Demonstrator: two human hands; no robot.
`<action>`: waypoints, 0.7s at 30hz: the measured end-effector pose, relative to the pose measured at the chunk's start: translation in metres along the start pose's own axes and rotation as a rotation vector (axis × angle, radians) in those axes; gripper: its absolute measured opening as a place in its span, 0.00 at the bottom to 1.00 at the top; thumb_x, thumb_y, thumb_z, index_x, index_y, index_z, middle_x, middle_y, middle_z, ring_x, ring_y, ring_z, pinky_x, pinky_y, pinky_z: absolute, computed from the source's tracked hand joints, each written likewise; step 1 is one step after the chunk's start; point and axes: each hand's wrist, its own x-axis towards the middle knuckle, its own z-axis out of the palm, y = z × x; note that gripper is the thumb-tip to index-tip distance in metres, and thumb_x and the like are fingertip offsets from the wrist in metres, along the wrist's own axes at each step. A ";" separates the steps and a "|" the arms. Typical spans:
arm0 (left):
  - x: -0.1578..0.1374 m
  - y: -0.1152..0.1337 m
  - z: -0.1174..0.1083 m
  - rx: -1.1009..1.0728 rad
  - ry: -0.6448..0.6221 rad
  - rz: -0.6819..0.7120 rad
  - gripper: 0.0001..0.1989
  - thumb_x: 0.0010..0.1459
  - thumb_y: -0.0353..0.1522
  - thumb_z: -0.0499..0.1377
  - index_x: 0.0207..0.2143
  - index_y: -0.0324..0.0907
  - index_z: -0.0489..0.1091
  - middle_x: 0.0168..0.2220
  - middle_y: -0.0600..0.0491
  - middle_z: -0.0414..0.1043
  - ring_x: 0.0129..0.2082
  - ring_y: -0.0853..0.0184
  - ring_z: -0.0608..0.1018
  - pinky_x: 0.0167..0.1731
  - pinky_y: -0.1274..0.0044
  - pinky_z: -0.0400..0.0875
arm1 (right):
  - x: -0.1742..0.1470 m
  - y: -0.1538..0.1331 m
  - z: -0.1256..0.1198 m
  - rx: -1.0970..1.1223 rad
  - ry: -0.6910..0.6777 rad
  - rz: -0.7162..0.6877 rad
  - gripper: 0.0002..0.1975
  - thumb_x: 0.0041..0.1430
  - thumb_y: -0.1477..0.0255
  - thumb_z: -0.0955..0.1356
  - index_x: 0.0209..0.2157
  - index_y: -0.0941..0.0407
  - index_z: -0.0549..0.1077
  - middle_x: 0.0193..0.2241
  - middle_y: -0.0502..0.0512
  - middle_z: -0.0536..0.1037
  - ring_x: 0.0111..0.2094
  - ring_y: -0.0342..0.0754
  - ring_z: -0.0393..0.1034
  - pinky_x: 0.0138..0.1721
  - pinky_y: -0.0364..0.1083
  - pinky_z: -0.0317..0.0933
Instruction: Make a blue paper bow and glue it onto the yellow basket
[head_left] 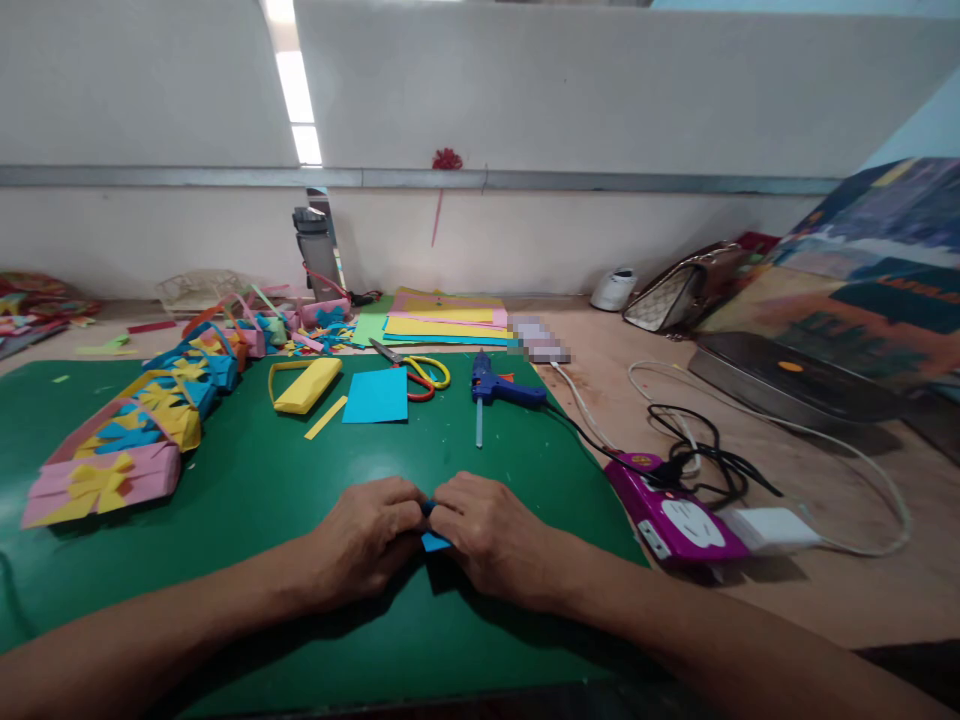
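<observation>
My left hand [371,530] and my right hand [487,530] meet over the front of the green mat [285,640]. Between them they pinch a small piece of blue paper [435,542], mostly covered by the fingers. Beyond the hands lie a blue paper square [377,396], a narrow yellow strip [326,418] and a small yellow paper basket [309,386] with a handle. Scissors [420,375] with red and yellow handles rest partly behind the square. A blue glue gun [510,390] lies on its side, a clear glue stick [479,425] poking out of it.
Finished paper baskets [124,475] with paper flowers line the left side. Coloured sheets [442,318] are stacked at the back, near a grey bottle [315,255]. On the right are a purple power strip [679,515], tangled cables, a dark case [787,385] and a handbag [675,290].
</observation>
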 end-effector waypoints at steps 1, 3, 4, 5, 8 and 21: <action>0.000 0.000 0.000 -0.003 -0.004 0.000 0.09 0.58 0.26 0.49 0.28 0.39 0.68 0.29 0.50 0.69 0.29 0.68 0.71 0.29 0.78 0.64 | 0.000 0.000 0.000 -0.002 -0.001 -0.001 0.07 0.51 0.83 0.63 0.27 0.57 0.68 0.24 0.53 0.71 0.27 0.47 0.60 0.29 0.45 0.53; 0.000 0.000 0.000 -0.008 -0.006 0.004 0.09 0.58 0.26 0.49 0.28 0.39 0.68 0.29 0.49 0.70 0.30 0.67 0.71 0.29 0.78 0.64 | 0.000 0.000 0.000 -0.006 -0.001 -0.003 0.07 0.51 0.83 0.63 0.27 0.57 0.68 0.24 0.53 0.71 0.27 0.47 0.60 0.29 0.45 0.53; 0.000 0.000 0.000 -0.010 -0.005 0.006 0.09 0.58 0.26 0.49 0.28 0.39 0.68 0.29 0.49 0.70 0.30 0.67 0.71 0.29 0.78 0.64 | 0.000 0.000 0.000 -0.007 -0.001 -0.004 0.06 0.51 0.82 0.63 0.27 0.58 0.68 0.24 0.53 0.71 0.27 0.47 0.60 0.29 0.45 0.53; 0.000 0.000 0.000 -0.011 -0.003 0.007 0.09 0.58 0.26 0.50 0.28 0.39 0.68 0.29 0.49 0.70 0.30 0.67 0.71 0.29 0.78 0.64 | 0.000 0.000 0.000 -0.005 0.000 -0.006 0.06 0.51 0.82 0.63 0.27 0.58 0.68 0.25 0.53 0.71 0.27 0.47 0.61 0.29 0.45 0.54; -0.001 -0.001 0.000 -0.010 0.001 0.008 0.09 0.58 0.25 0.50 0.29 0.39 0.68 0.30 0.50 0.70 0.30 0.68 0.71 0.29 0.78 0.64 | 0.000 0.000 0.000 0.000 -0.001 -0.008 0.06 0.51 0.82 0.64 0.27 0.58 0.68 0.25 0.53 0.71 0.27 0.47 0.60 0.30 0.44 0.53; 0.000 -0.001 0.000 0.004 0.013 0.020 0.09 0.58 0.26 0.49 0.28 0.39 0.67 0.29 0.50 0.69 0.29 0.68 0.71 0.28 0.78 0.64 | 0.000 0.000 0.000 0.006 0.009 -0.011 0.07 0.51 0.83 0.63 0.27 0.58 0.68 0.24 0.53 0.71 0.27 0.47 0.60 0.30 0.45 0.54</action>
